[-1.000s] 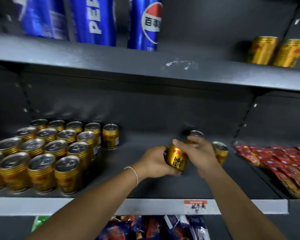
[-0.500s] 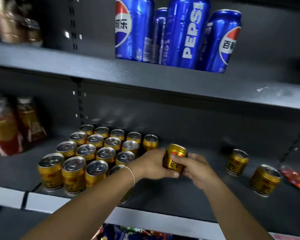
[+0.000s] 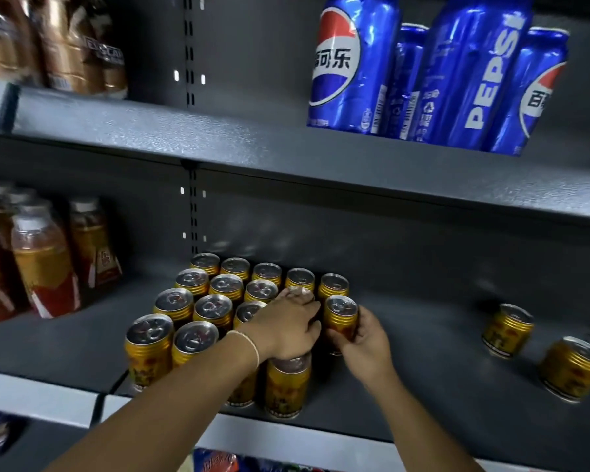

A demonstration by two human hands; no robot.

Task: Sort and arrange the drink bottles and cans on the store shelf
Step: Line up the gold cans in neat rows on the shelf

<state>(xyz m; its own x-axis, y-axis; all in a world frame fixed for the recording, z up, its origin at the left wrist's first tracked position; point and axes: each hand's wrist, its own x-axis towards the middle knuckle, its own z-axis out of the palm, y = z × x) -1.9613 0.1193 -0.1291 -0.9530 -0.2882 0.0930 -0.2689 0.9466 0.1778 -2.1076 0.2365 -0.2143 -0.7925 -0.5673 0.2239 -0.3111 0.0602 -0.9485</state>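
Two hands meet at one gold can (image 3: 340,315), which stands up straight at the right edge of a big pack of gold cans (image 3: 215,306). We see the right hand (image 3: 365,338) wrapped round this can from the right and from below. The left hand (image 3: 286,321) lies palm down over the pack, and its fingertips (image 3: 315,325) reach the left side of the same can. We cannot tell if the left hand grips the can or only touches it. The hands hide the can's bottom, so we cannot tell if it sits on the shelf (image 3: 423,356). A thin bracelet (image 3: 249,342) goes round the left wrist.

The pack stands in neat rows, tops up, and the held can is just in front of the last can in the back row. One front can (image 3: 288,383) of the pack shows under the left wrist. Two loose gold cans (image 3: 508,330) stand well apart from the pack, far to the right on the same shelf.

Left of the pack, past a post with holes (image 3: 193,216), we see bottles (image 3: 43,264) with brown drink and white caps. On the top shelf (image 3: 218,131) stand tall blue cans (image 3: 351,63) to the right and blurry brown bottles (image 3: 72,42) to the left. Both shelves are dark grey, and so is the back wall (image 3: 389,240). Bright packets (image 3: 215,461) peek out down below.
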